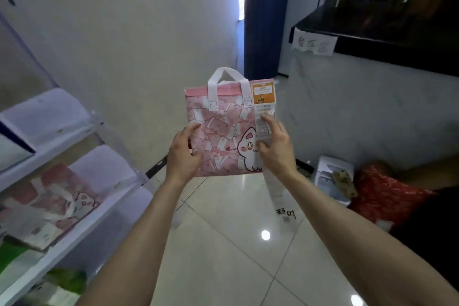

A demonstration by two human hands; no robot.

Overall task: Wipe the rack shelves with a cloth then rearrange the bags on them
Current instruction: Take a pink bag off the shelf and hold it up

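Note:
I hold a pink bag (223,129) with a white cat print and white handles upright in the air in front of me. My left hand (182,154) grips its left edge, thumb on the front. My right hand (273,149) pinches the long white receipt (267,117) stapled at the bag's right side, fingers on the paper. The receipt's tail hangs down below the bag. On my left stands the white rack (82,131). A second pink cat bag (52,201) lies flat on its middle shelf.
White bags lie on the rack's upper shelf (47,112), and green bags (67,281) show on the lowest one. At right stands a black-topped counter (372,32). A red bag (387,196) and a white box (332,176) sit on the tiled floor.

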